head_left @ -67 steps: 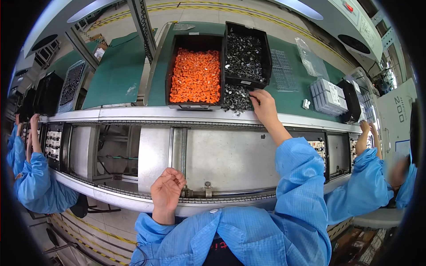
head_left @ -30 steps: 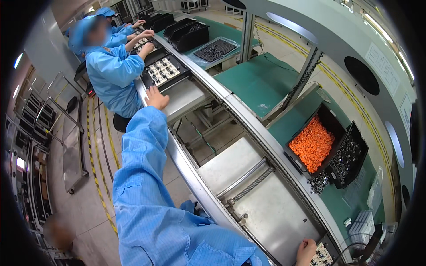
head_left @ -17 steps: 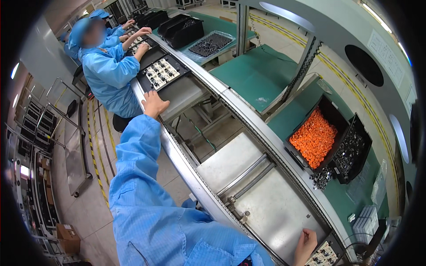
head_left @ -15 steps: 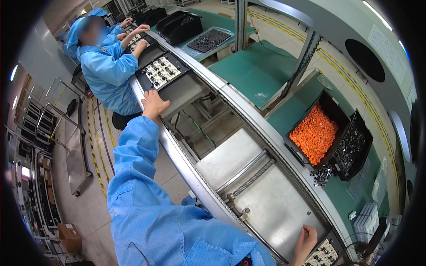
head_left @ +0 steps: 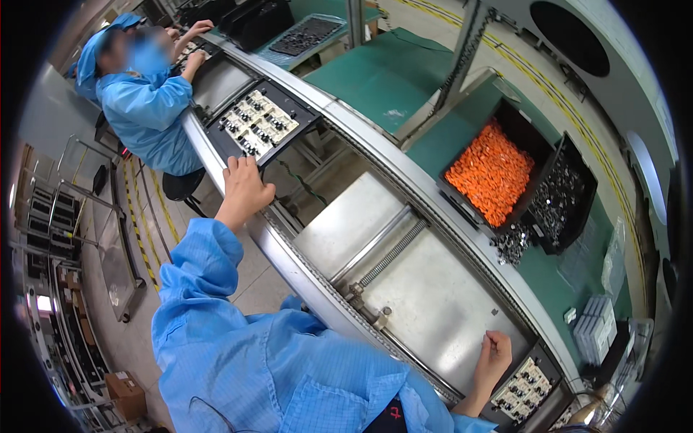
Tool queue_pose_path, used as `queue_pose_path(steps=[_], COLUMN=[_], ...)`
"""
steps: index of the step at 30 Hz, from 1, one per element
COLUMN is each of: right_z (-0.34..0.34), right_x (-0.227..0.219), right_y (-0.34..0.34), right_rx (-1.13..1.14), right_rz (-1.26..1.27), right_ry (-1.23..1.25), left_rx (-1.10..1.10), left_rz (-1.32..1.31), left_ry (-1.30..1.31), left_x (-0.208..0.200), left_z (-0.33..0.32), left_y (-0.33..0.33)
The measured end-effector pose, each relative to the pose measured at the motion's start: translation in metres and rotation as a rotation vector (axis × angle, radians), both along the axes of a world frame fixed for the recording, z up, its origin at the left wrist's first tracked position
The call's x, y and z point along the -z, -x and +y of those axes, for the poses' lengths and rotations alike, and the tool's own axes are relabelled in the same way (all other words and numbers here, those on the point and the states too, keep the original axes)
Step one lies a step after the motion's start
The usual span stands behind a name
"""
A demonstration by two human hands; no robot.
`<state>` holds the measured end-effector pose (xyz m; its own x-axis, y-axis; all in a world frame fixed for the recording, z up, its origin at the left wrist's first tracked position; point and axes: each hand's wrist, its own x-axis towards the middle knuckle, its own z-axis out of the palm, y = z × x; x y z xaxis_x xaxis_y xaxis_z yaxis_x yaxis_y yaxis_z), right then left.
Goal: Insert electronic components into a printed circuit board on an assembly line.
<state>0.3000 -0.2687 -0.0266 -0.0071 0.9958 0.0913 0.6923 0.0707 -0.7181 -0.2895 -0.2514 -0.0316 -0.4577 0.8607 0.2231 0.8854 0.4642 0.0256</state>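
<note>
My left hand (head_left: 245, 189) is stretched out over the near rail of the conveyor, thumb apart from the fingers, holding nothing I can see. Its fingertips reach the near corner of a black tray (head_left: 294, 146), touching or almost touching it. Cream-coloured parts with small black pieces (head_left: 258, 123) sit in rows on that tray. At the lower right, my right hand (head_left: 493, 364) is closed with curled fingers above the metal plate; nothing shows in it. Beside it lies a second black tray (head_left: 546, 359) bearing similar cream parts (head_left: 522, 390).
A metal rod and spring (head_left: 393, 252) cross the conveyor bed. Beyond the far rail stand a black bin of orange pieces (head_left: 492, 173) and another of dark shiny pieces (head_left: 559, 195), some spilled. White stacked blocks (head_left: 595, 330) lie farther right. A co-worker (head_left: 141, 101) sits upper left.
The upper tray has slid along the conveyor towards me, leaving a gap between it and the co-worker. My view has shifted. My right hand stays near the lower tray, fingers curled.
</note>
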Motion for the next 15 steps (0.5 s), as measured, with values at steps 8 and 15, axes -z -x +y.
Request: queue_pose_path(steps=[8,15], right_z=[0.009,0.016], right_x=[0.009,0.011], right_y=[-0.019,-0.024], right_rx=[0.092,0.071], right_rz=[0.133,0.111], right_ry=[-0.05,-0.099], left_rx=[0.249,0.598], left_rz=[-0.107,-0.365], left_ry=[0.208,0.56], left_x=[-0.012,-0.041], left_z=[0.009,0.027], left_y=[-0.076,-0.178])
